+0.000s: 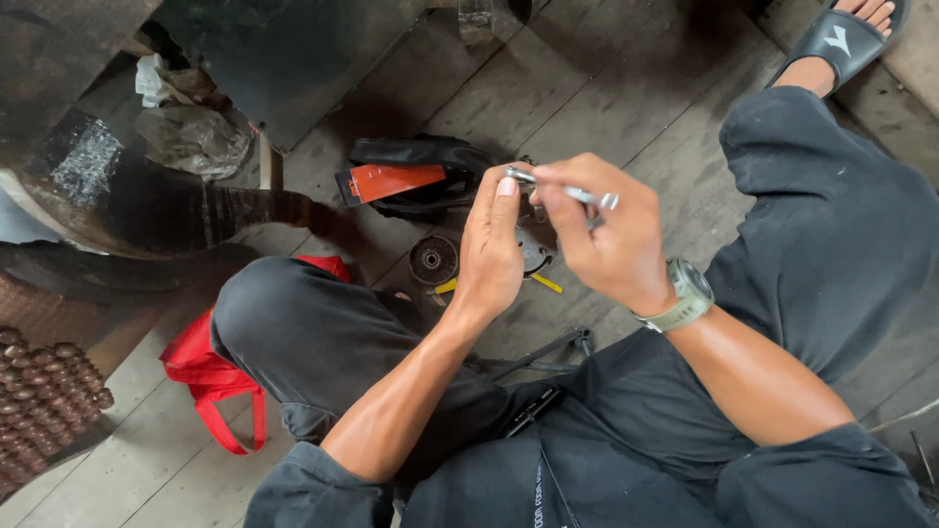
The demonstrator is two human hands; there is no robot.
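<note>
I sit on a wooden plank floor [606,88] with my knees apart, in black clothes. My right hand [606,230], with a grey wristwatch [688,293] on its wrist, is shut on a slim shiny metal rod-like tool [572,191] held level. My left hand [489,249] meets the tool's left end with its fingertips and thumb. Under my hands on the floor lie a round grey metal disc part [433,259] and a yellow-handled tool [545,283], partly hidden.
A black bag with an orange-red flap [401,181] lies beyond my hands. A red cloth bag [201,367] sits beside my left knee. A black tyre [147,220] lies at the left, brown beads [44,391] at lower left. My sandalled foot [841,39] is top right.
</note>
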